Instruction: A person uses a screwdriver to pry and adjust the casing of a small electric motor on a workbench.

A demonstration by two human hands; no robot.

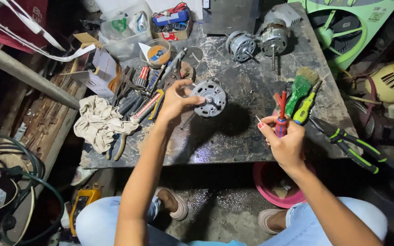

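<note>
My left hand holds a small round grey motor by its edge, lifted just above the dark workbench. My right hand is closed around a screwdriver with a red and blue handle, its tip pointing up and left toward the motor. The two hands are a short distance apart over the bench's front half.
Two more grey motors lie at the back. A green brush, a yellow-green screwdriver and green-black pliers sit at the right. Several hand tools and a beige rag lie at the left. A pink bowl stands on the floor.
</note>
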